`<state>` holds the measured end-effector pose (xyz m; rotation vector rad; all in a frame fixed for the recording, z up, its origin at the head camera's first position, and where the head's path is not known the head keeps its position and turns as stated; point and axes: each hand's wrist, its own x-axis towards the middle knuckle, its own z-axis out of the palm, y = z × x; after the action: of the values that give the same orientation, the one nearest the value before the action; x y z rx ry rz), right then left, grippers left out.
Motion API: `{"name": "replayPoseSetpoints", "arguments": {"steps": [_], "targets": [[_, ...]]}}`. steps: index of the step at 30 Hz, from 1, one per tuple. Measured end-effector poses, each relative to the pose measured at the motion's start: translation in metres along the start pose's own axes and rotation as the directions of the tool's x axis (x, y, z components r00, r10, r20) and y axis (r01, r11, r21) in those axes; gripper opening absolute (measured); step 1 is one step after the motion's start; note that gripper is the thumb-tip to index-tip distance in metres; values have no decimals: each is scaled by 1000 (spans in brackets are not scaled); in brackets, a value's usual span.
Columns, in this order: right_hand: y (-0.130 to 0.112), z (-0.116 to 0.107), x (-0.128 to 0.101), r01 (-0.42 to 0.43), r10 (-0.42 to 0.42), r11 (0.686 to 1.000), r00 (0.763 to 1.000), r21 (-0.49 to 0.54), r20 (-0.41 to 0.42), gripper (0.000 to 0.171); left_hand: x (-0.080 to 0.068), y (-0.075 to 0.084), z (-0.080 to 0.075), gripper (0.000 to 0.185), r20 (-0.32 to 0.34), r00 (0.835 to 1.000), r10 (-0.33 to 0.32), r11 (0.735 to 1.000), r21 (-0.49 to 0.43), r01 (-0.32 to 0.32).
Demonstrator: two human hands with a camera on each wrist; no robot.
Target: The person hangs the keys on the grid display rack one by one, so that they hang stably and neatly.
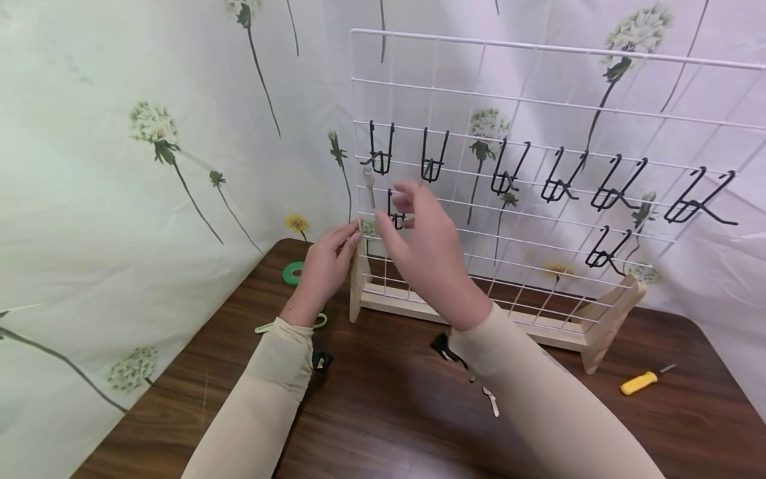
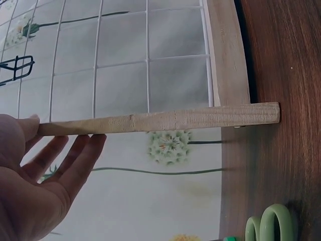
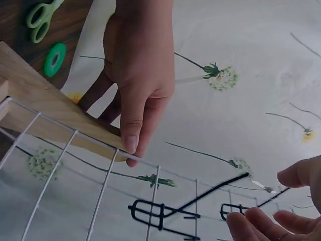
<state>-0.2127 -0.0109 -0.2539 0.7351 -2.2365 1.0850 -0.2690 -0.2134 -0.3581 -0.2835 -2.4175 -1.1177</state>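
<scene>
A white wire grid rack stands on wooden feet, with several black hooks hung on it. My left hand grips the top of its left wooden upright, thumb on one face and fingers on the other. In front of the rack's left part, my right hand has its fingers loosely bent, thumb apart, with nothing seen between them. It partly hides a lower black hook. From the upper left hook hangs a small pale grey item, its kind unclear.
Left of the rack lie a green tape roll and light green scissors. In front are a small black object, another black piece and a key-like metal item. A yellow-handled screwdriver lies at right.
</scene>
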Motion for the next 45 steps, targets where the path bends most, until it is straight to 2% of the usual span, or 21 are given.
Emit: {"name": "replayPoseSetpoints", "arguments": {"steps": [5, 10, 13, 15, 17, 20, 23, 25, 27, 31, 38, 42, 45], "targets": [[20, -38, -42, -12, 13, 999, 999, -41, 30, 37, 3, 0, 6, 44, 11, 1000, 11, 1000, 3, -11], [55, -72, -75, -127, 132, 986, 990, -112, 40, 30, 7, -2, 6, 45, 9, 1000, 27, 1000, -3, -27], [77, -83, -93, -234, 248, 960, 966, -155, 77, 32, 6, -5, 5, 45, -4, 1000, 27, 1000, -6, -27], [92, -87, -105, -319, 343, 930, 932, -185, 120, 36, 6, -7, 5, 44, -15, 1000, 27, 1000, -10, -27], [107, -88, -118, -373, 415, 898, 893, -234, 171, 40, 6, -8, 5, 44, -27, 999, 27, 1000, -13, -28], [131, -85, -138, -402, 488, 856, 836, -326, 251, 46, 6, -8, 4, 44, -29, 999, 20, 1000, -20, -20], [150, -77, -156, -388, 523, 832, 788, -396, 326, 41, 6, -7, 5, 45, -22, 1000, 10, 1000, -20, -10], [160, -72, -164, -374, 530, 828, 765, -418, 366, 36, 7, -6, 6, 46, -16, 1000, 4, 1000, -21, -4], [167, -67, -170, -356, 522, 834, 755, -421, 396, 31, 7, -7, 7, 46, -15, 1000, 2, 1000, -18, -2], [174, -58, -174, -326, 495, 850, 762, -413, 418, 27, 7, -7, 7, 46, -11, 1000, -6, 1000, -13, 5], [178, -53, -172, -298, 513, 833, 731, -466, 449, 56, 9, -6, 6, 47, 2, 1000, -14, 1000, -3, 14], [180, -51, -170, -290, 507, 840, 720, -457, 474, 58, 9, -5, 5, 48, 6, 1000, -16, 1000, -1, 16], [183, -50, -168, -321, 522, 840, 694, -437, 495, 55, 8, -5, 5, 48, 7, 1000, -22, 1000, -1, 22]]}}
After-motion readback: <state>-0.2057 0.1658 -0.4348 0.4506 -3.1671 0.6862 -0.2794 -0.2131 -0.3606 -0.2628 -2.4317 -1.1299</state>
